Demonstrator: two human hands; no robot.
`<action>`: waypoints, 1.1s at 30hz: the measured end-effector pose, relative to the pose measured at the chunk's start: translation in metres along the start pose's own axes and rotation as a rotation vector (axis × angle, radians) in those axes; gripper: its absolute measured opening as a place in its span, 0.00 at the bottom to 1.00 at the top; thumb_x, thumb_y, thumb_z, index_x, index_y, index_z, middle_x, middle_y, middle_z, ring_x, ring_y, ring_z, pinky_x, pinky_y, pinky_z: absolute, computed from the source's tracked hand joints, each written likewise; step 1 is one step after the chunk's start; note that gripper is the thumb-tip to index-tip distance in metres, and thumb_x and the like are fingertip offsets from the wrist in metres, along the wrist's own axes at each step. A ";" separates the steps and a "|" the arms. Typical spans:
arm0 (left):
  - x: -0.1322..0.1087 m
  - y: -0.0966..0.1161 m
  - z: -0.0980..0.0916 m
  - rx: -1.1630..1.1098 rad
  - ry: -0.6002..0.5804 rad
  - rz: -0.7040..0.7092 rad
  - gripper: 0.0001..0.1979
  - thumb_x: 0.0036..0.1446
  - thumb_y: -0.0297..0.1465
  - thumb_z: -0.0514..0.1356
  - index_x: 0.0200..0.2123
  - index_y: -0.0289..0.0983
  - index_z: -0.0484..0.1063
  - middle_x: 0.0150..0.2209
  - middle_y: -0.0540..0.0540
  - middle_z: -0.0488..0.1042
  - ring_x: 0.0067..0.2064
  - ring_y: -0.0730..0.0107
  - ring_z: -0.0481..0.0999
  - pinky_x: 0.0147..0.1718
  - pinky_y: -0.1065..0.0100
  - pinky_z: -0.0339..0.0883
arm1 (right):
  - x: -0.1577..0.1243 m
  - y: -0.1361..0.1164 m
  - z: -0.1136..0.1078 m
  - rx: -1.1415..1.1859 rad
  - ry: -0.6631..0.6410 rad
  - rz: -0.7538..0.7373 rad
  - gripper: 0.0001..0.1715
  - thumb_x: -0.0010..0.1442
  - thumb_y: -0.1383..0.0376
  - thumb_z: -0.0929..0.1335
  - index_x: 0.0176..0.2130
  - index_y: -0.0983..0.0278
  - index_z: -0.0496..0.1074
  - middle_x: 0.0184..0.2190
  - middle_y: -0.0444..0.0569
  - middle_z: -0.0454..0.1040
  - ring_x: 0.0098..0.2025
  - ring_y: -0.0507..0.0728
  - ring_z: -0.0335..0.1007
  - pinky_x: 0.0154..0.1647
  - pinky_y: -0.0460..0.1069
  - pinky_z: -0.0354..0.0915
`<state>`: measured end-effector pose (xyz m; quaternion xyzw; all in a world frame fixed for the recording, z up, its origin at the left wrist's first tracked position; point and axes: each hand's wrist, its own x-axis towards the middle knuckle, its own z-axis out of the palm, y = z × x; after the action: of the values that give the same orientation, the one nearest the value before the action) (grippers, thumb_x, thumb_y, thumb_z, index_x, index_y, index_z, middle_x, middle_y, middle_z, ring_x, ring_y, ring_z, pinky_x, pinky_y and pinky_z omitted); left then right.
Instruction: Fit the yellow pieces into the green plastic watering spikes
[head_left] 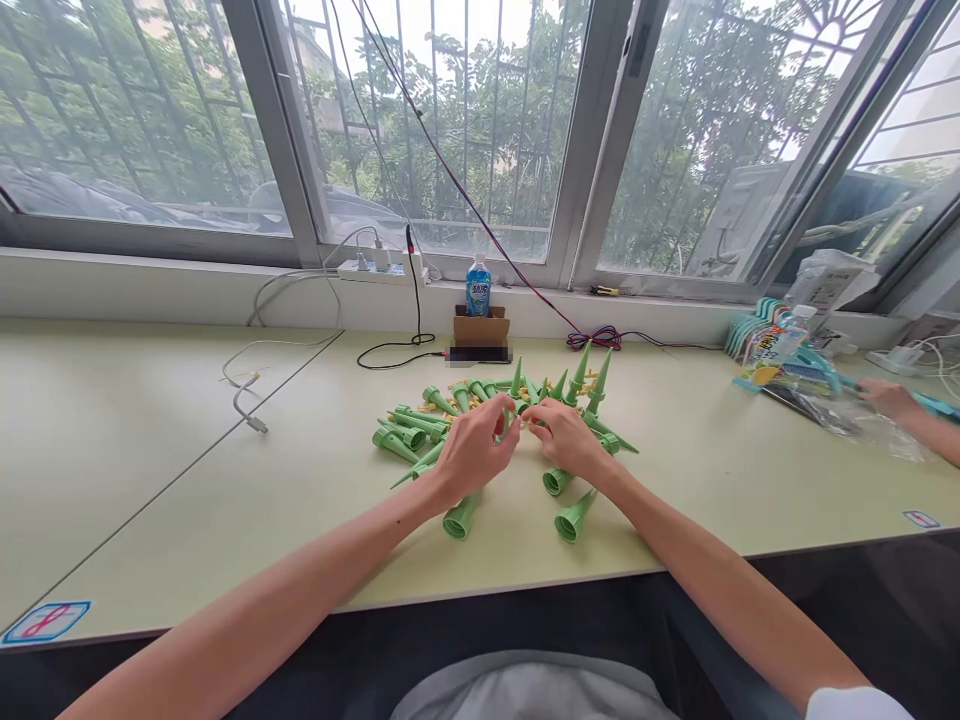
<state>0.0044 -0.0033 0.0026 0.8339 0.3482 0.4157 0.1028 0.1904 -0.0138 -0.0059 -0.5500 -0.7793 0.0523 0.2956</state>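
Note:
Green plastic cone-shaped spikes [422, 426] with ribbed, threaded collars lie in a loose pile on the table, several of them standing point up. Small yellow pieces [590, 385] are scattered among them. Over the middle of the pile, my left hand [480, 440] is curled, with a bit of a green spike [505, 428] showing between thumb and fingers. My right hand [568, 436] faces it, fingertips pinched together close to the left ones; what they grip is too small to make out. Nearer the front edge, open-ended spikes [571, 520] lie below both hands.
Behind the pile stand a blue-labelled bottle [478, 287] and a cardboard box [481, 328]. A black cable [390, 350] and a white cable [244, 400] cross the table [150, 420]. At right, another person's hand [889, 398] is near teal hangers [757, 325] and plastic bags.

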 end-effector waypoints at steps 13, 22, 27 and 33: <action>0.002 -0.012 0.006 -0.023 -0.067 -0.141 0.22 0.59 0.35 0.60 0.55 0.37 0.62 0.49 0.40 0.72 0.27 0.72 0.69 0.40 0.62 0.67 | 0.001 0.001 0.002 0.166 0.151 -0.078 0.12 0.65 0.73 0.63 0.40 0.64 0.76 0.38 0.51 0.70 0.39 0.55 0.70 0.44 0.50 0.65; 0.005 -0.005 0.002 -0.132 -0.230 -0.113 0.05 0.58 0.30 0.56 0.30 0.37 0.68 0.28 0.51 0.74 0.23 0.74 0.66 0.28 0.69 0.61 | 0.001 0.001 0.003 0.192 0.159 -0.070 0.14 0.65 0.71 0.62 0.43 0.62 0.76 0.39 0.50 0.69 0.36 0.54 0.68 0.42 0.49 0.65; 0.005 -0.004 0.002 -0.169 -0.230 -0.125 0.06 0.56 0.31 0.57 0.27 0.37 0.69 0.24 0.52 0.71 0.23 0.74 0.67 0.27 0.70 0.61 | 0.000 -0.003 0.001 0.231 0.130 -0.057 0.14 0.65 0.71 0.62 0.41 0.63 0.77 0.39 0.50 0.69 0.36 0.54 0.69 0.41 0.49 0.65; 0.006 -0.006 0.002 -0.194 -0.246 -0.117 0.08 0.56 0.32 0.59 0.26 0.37 0.69 0.24 0.53 0.71 0.22 0.76 0.65 0.27 0.71 0.61 | 0.000 -0.007 0.001 0.299 0.075 -0.053 0.12 0.66 0.70 0.63 0.39 0.63 0.76 0.38 0.50 0.69 0.35 0.54 0.69 0.39 0.50 0.68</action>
<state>0.0054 0.0057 0.0018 0.8428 0.3392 0.3357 0.2488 0.1840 -0.0165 -0.0044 -0.4805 -0.7656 0.1394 0.4045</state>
